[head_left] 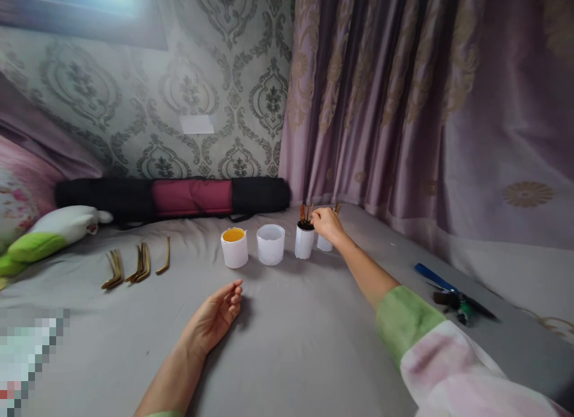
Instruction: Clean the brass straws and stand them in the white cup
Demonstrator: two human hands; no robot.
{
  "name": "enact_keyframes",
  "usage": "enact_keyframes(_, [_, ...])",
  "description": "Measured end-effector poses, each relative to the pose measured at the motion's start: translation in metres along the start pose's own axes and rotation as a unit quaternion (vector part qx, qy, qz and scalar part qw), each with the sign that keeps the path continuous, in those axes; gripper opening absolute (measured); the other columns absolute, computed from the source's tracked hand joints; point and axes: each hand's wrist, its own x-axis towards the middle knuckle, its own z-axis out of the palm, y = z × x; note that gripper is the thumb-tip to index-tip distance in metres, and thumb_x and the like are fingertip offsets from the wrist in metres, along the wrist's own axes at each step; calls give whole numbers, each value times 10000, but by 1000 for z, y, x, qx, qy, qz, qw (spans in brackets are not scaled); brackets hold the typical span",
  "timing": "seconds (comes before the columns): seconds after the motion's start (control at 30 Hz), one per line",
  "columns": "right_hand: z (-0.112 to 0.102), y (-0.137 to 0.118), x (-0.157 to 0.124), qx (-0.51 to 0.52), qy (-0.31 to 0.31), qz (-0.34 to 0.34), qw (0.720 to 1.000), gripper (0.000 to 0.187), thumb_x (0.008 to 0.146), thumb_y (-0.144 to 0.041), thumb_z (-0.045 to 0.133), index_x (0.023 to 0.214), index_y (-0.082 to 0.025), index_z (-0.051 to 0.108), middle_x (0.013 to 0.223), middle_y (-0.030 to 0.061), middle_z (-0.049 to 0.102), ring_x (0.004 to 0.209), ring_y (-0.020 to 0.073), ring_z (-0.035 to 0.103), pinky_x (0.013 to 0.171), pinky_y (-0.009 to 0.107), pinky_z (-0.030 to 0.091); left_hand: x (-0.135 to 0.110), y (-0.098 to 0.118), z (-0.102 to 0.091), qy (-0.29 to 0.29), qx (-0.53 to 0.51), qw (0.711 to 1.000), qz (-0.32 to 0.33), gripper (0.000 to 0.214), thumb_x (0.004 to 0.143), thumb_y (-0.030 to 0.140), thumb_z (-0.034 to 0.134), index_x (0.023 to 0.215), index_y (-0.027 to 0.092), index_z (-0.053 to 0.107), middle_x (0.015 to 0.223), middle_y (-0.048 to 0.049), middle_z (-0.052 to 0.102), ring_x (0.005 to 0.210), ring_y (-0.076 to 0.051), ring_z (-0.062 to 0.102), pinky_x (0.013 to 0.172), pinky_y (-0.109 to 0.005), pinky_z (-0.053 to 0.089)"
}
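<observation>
My right hand (327,224) reaches far forward over a small white cup of dark soil (304,240) with a few brown sticks standing in it. Its fingers are pinched at the stick tops. Another small white cup (323,244) sits just behind the hand, partly hidden. To the left stand an empty white cup (271,244) and a white cup with yellow contents (234,247). My left hand (214,318) rests on the grey sheet (291,345), palm up, fingers loosely curled, holding nothing.
Several bent brown stems (134,265) lie on the sheet at left. A black and maroon roll bag (174,197) lies along the wall. A green and white pillow (49,234) is far left. Scissors and a blue tool (452,294) lie at right, below the curtain (426,106).
</observation>
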Motion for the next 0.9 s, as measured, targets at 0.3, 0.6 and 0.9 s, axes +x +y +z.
enact_keyframes(0.3, [4,-9,-14,46,43,-20,998,271,821,-248,401,855,-189,663,839,62,680,810,149,604,734,219,401,1,-1,0,-11,-6,1000,-1,118,802,58,476,884,69,561,695,-34,520,510,-50,472,411,-150,418])
enact_keyframes(0.6, [12,-34,-39,100,62,-54,992,284,807,-318,407,821,-166,647,759,68,676,718,169,601,658,246,396,-1,1,1,-18,-29,999,-4,79,799,89,497,854,72,551,650,-21,536,483,-45,481,412,-139,394])
enact_keyframes(0.9, [35,-53,-61,176,27,-80,981,294,789,-370,425,767,-170,639,670,55,662,600,160,590,593,256,396,-1,4,2,-15,-46,999,-6,66,786,90,502,820,78,557,633,-17,536,483,-40,471,427,-137,369])
